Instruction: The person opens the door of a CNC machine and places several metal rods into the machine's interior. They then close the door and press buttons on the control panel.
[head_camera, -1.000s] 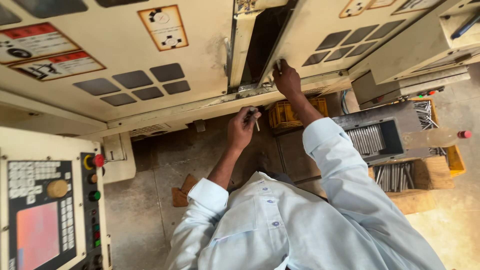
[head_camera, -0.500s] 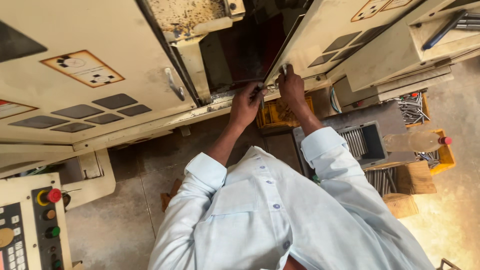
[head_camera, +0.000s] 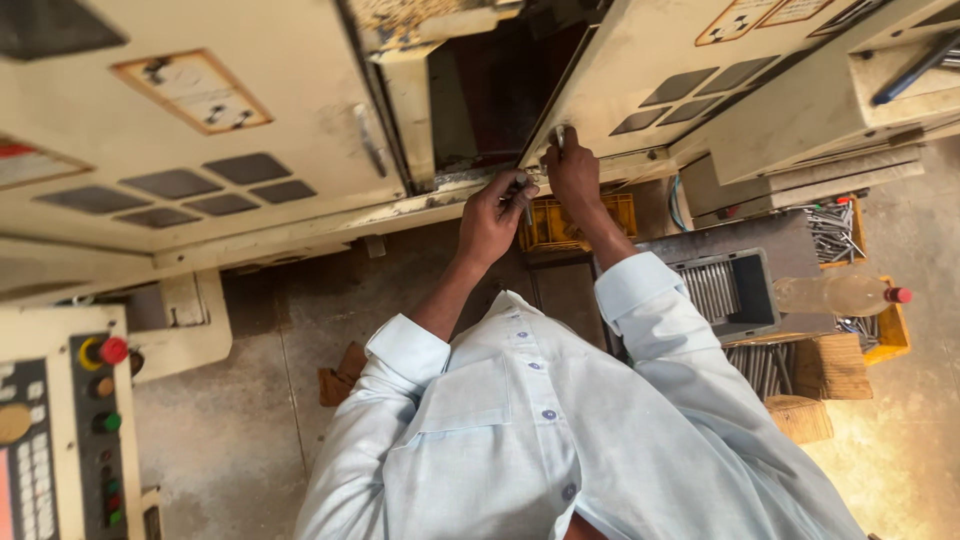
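At the machine's door sill (head_camera: 420, 205), the left hand (head_camera: 490, 215) grips closed on what looks like a small metal tool (head_camera: 524, 195), while the right hand (head_camera: 573, 172) pinches a pin (head_camera: 559, 138) to steady it.

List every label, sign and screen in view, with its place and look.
Warning label: left machine door, rectangular, orange border, pale inside, dark pictograms.
Second label: far left edge, red and white, partly cut off.
Two labels: right door, top, orange-bordered.
Screen: control panel, bottom left, reddish.

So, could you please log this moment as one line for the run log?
left hand: gripping small metal part at door sill | right hand: on sliding door edge | door: partly open
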